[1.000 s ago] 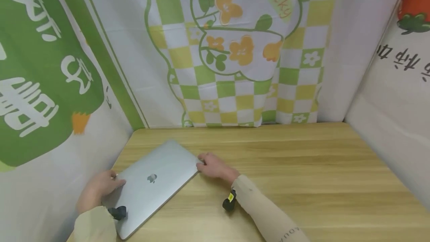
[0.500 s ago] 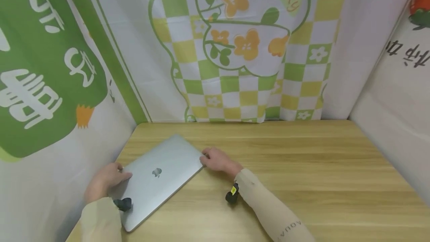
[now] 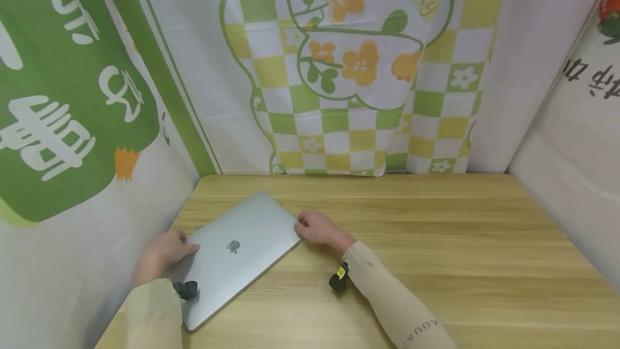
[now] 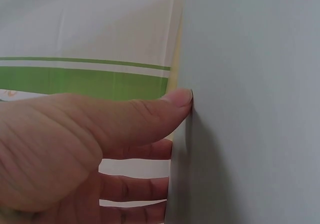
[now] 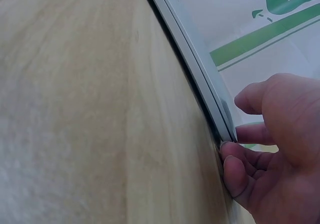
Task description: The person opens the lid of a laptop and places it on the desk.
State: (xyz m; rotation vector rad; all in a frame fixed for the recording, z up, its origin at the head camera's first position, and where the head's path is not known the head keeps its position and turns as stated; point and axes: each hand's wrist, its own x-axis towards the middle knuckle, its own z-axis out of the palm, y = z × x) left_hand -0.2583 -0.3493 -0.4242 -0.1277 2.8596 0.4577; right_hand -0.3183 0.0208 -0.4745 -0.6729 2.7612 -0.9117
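A closed silver laptop [image 3: 242, 263] with an apple logo lies slantwise on the left part of the wooden table. My left hand [image 3: 164, 255] grips its left edge. In the left wrist view the thumb [image 4: 145, 116] presses on the grey lid [image 4: 255, 103], while the other fingers reach under the edge. At the laptop's far right corner is my right hand [image 3: 319, 228]. The right wrist view shows its curled fingers [image 5: 237, 176] holding that corner from below, the thumb [image 5: 250, 97] raised above the lid. The laptop's side [image 5: 192, 66] appears there as a thin double edge.
The wooden table [image 3: 436, 263] stretches off to the right of the laptop. Printed cloth [image 3: 349, 123] hangs behind its back edge. A white and green cloth wall [image 3: 72, 139] stands close by the left hand, and another wall [image 3: 571, 139] borders the right side.
The head view has shifted, so table, laptop and hands all appear slightly further right and higher. Both hands keep their places on the laptop, which stays closed.
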